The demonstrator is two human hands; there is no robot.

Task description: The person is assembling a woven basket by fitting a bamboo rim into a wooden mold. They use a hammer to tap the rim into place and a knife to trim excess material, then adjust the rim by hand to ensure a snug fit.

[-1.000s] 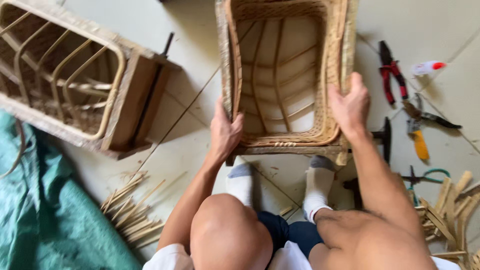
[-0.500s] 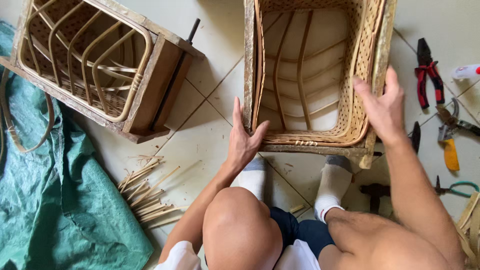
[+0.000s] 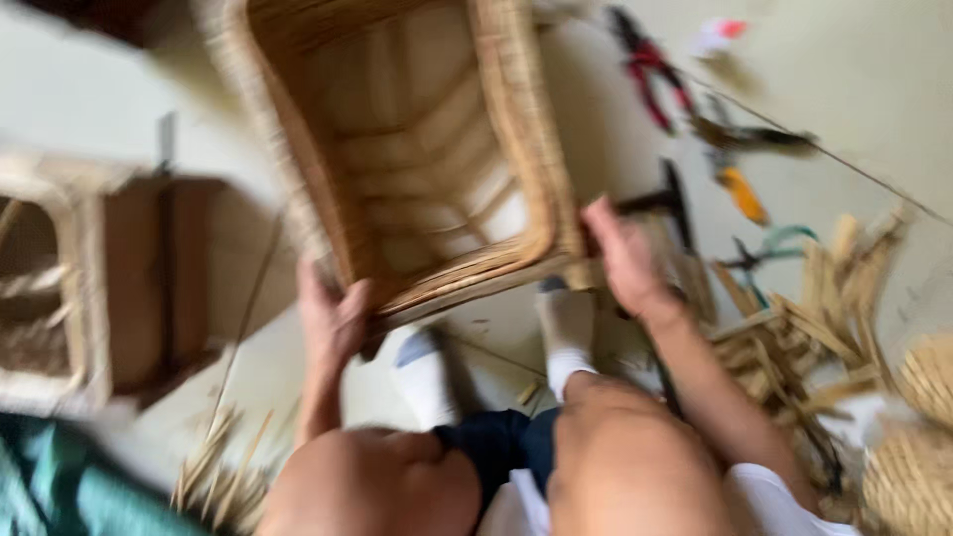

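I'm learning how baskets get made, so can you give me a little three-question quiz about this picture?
1. True or false: both hands grip the woven basket.
2. Which hand is nearer the red-handled pliers? A) left hand B) right hand
3. What does the person wear on the feet by the basket's near edge?

Key: 1. True: one hand holds each near corner. 2. B. 3. White socks.
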